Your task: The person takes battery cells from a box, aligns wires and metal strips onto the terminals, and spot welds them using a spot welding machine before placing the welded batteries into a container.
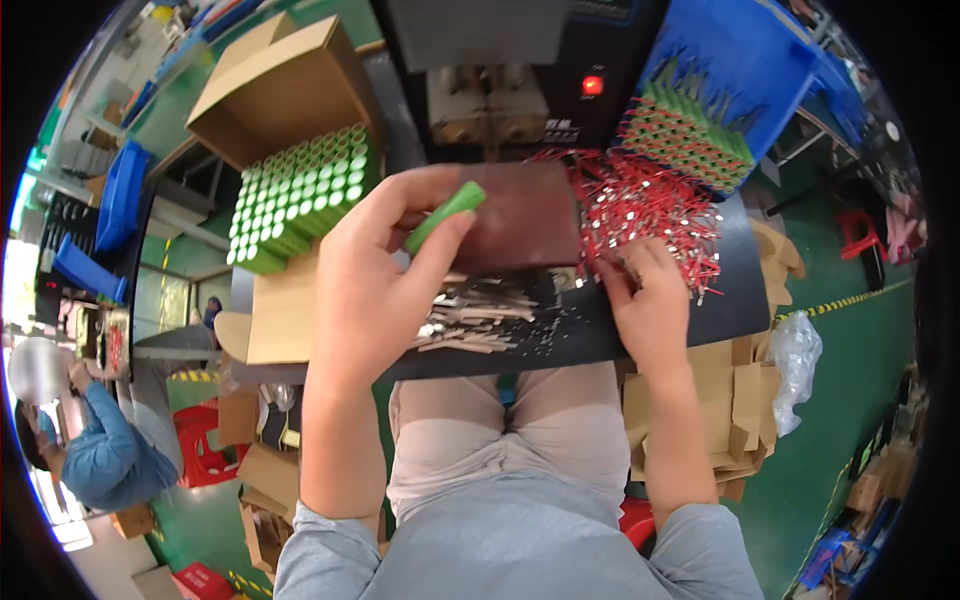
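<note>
Green cylinder (463, 202), one, slanted in left hand (372, 255); red wires (652, 205), silver-flecked, loosely heaped beside right hand (648, 293).

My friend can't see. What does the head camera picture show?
A person's left hand holds a green cylindrical battery cell while the right hand touches piled red wires. More green cells stand left; a blue bin sits right.

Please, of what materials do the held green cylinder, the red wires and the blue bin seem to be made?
Held green cylinder: smooth, slightly shiny skin, perhaps plastic wrap; the core is hidden.
Red wires: probably plastic-coated metal, as silvery glints show among the red.
Blue bin: likely plastic, smooth and evenly coloured.
</note>
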Demonstrator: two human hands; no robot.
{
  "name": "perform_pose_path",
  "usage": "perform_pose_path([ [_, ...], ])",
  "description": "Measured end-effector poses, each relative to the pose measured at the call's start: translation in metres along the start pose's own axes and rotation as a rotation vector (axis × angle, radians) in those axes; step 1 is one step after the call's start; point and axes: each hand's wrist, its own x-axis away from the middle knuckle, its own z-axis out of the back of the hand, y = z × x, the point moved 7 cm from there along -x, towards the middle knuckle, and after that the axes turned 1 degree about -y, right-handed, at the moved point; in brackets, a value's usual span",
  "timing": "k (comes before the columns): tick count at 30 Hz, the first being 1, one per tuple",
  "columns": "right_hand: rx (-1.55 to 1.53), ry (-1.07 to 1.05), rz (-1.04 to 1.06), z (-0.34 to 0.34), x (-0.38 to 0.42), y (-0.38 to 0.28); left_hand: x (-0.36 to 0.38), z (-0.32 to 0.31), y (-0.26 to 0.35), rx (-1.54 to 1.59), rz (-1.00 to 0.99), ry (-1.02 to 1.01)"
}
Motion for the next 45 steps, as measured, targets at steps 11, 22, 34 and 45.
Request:
perform_pose_path([
  [11, -0.025, 0.02, -0.08, 0.006, 0.001, -0.001, -0.018, -0.033, -0.017, 0.048, 0.094, -0.092],
  [22, -0.045, 0.04, -0.013, 0.015, -0.011, 0.005, -0.018, -0.027, -0.014, -0.049, -0.043, -0.131],
  [34, -0.427, -0.011, -0.102, 0.035, -0.043, -0.036, -0.018, -0.028, -0.017, -0.083, -0.065, -0.121],
  [45, -0.724, -0.065, 0.067, -0.004, -0.071, -0.101, -0.018, -0.025, -0.014, -0.108, -0.102, -0.105],
])
